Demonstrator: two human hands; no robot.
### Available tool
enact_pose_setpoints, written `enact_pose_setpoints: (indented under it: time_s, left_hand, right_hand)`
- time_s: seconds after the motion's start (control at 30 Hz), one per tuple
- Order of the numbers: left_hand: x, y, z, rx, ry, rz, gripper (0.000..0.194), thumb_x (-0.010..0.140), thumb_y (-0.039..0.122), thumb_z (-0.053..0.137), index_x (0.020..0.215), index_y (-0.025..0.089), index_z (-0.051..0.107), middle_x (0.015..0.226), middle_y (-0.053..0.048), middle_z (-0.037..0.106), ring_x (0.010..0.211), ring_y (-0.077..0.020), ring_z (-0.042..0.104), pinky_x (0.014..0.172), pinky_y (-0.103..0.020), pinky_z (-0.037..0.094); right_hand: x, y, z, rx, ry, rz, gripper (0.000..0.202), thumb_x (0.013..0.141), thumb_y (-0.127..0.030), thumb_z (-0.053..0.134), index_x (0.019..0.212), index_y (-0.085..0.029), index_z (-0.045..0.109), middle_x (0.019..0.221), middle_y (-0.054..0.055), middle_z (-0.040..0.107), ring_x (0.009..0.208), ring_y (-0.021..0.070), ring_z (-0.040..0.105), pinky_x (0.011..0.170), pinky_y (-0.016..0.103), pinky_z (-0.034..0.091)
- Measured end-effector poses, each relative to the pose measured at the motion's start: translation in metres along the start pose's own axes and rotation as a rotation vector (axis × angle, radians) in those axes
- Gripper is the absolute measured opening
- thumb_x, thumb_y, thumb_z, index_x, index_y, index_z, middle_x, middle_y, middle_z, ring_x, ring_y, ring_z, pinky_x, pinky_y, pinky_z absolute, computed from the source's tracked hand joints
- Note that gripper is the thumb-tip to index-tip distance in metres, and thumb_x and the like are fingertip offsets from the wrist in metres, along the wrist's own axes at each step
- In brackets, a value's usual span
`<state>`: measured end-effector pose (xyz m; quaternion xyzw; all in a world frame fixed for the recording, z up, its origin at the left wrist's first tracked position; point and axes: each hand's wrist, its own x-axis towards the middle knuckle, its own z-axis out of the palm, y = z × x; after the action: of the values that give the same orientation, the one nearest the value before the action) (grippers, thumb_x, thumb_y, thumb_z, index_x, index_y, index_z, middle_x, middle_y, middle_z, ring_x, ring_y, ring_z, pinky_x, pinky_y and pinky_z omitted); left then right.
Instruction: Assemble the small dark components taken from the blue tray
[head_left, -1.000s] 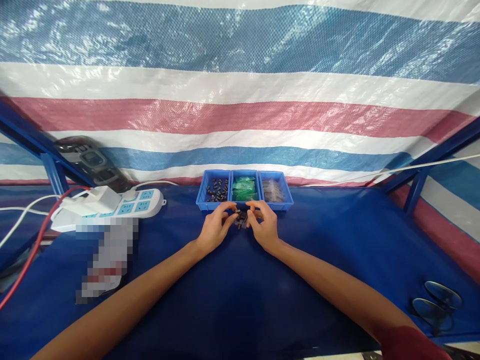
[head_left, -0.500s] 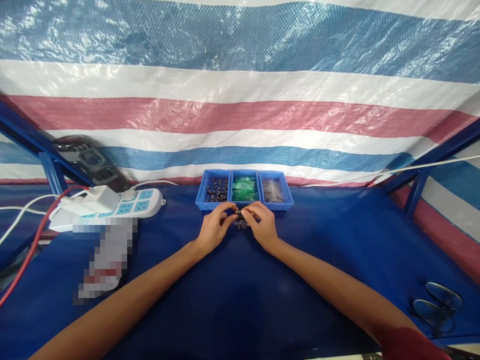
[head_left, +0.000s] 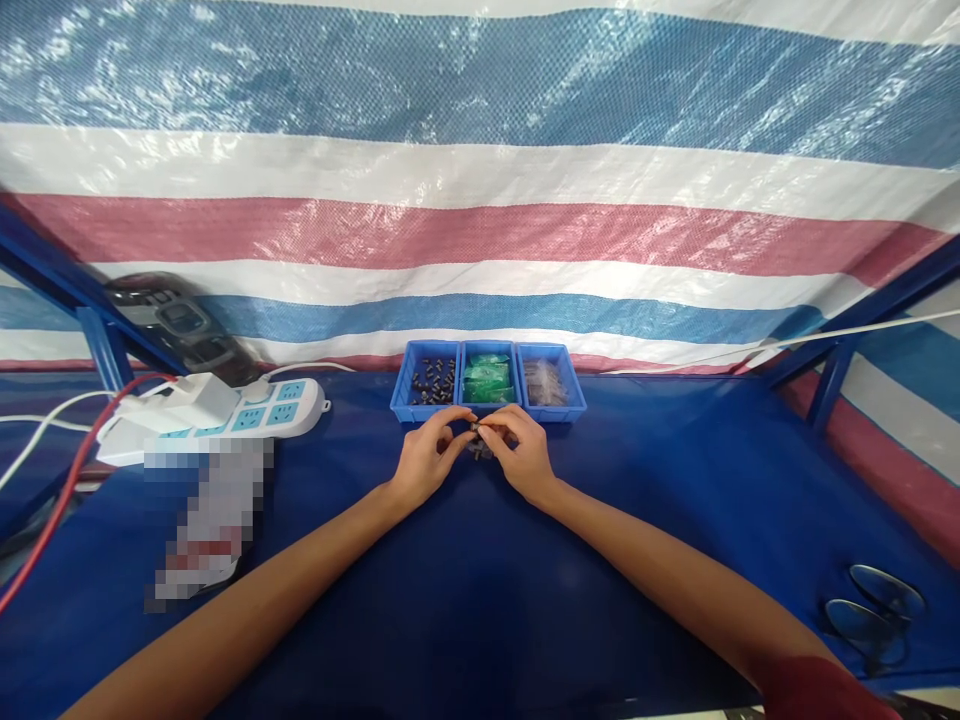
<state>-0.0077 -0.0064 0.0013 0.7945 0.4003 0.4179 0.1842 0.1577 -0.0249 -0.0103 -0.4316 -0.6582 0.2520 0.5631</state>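
Observation:
My left hand (head_left: pixel 424 458) and my right hand (head_left: pixel 526 460) meet over the table in front of the bins. Thumb and forefinger of each are pinched on one small dark metal part (head_left: pixel 475 427), too small to tell its exact kind. Just below the fingertips lies a little cluster of similar parts (head_left: pixel 480 451), partly hidden by the hands. Behind them stand three joined blue bins. Loose dark screw-like pieces fill the left bin (head_left: pixel 426 413), green packets (head_left: pixel 487 383) the middle one, and clear plastic bags (head_left: pixel 546 384) the right one.
To the left is a white power strip (head_left: pixel 300 405) with plugs and a red cable (head_left: pixel 75 480). A blurred-out object (head_left: pixel 217 520) lies before it. Eyeglasses (head_left: pixel 870 615) rest at the right front. A striped tarp (head_left: pixel 480 235) hangs behind the blue table (head_left: pixel 480 610).
My right fingertips have shifted slightly left, closer to the left fingertips, covering more of the small part. Otherwise the scene looks the same.

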Motion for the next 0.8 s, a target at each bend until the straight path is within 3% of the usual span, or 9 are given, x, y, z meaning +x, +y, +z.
enact_pose_setpoints:
  time_s: [0.17, 0.37, 0.63, 0.8]
  left_hand:
    - [0.0023, -0.001, -0.0004, 0.037, -0.037, -0.027, 0.023, 0.091, 0.033, 0.053, 0.109, 0.021, 0.055, 0.1, -0.002, 0.067, 0.053, -0.0056, 0.054, 0.057, -0.02, 0.049]
    - [0.0045, -0.0021, -0.0005, 0.051, -0.062, 0.048, 0.022, 0.092, 0.035, 0.049, 0.101, 0.019, 0.061, 0.1, -0.005, 0.066, 0.067, -0.0103, 0.058, 0.063, -0.022, 0.049]
    - [0.0045, -0.0023, 0.0024, 0.052, -0.059, 0.059, 0.022, 0.092, 0.034, 0.05, 0.101, 0.018, 0.062, 0.099, -0.006, 0.066, 0.07, -0.0111, 0.059, 0.062, -0.022, 0.048]
    - [0.0035, -0.0035, 0.0022, 0.029, -0.032, 0.062, 0.018, 0.091, 0.031, 0.052, 0.101, 0.018, 0.06, 0.097, -0.004, 0.065, 0.057, -0.0072, 0.052, 0.058, -0.021, 0.047]
  right_hand:
    - [0.0001, -0.0013, -0.0003, -0.005, 0.061, -0.006, 0.012, 0.089, -0.028, 0.057, 0.088, -0.02, 0.066, 0.084, 0.003, 0.059, 0.067, 0.0145, 0.057, 0.06, 0.027, 0.048]
    - [0.0001, 0.0011, -0.0009, 0.013, 0.072, 0.004, 0.011, 0.089, -0.027, 0.057, 0.088, -0.02, 0.065, 0.085, 0.003, 0.059, 0.065, 0.0138, 0.056, 0.061, 0.028, 0.049]
    - [-0.0014, 0.0023, -0.0027, -0.026, 0.048, 0.03, 0.013, 0.089, -0.03, 0.057, 0.089, -0.02, 0.066, 0.085, 0.004, 0.059, 0.066, 0.0146, 0.056, 0.063, 0.029, 0.049]
    - [-0.0015, 0.0016, -0.0019, 0.0, 0.05, 0.005, 0.012, 0.089, -0.028, 0.056, 0.093, -0.02, 0.065, 0.083, 0.003, 0.059, 0.06, 0.0127, 0.054, 0.056, 0.027, 0.046]
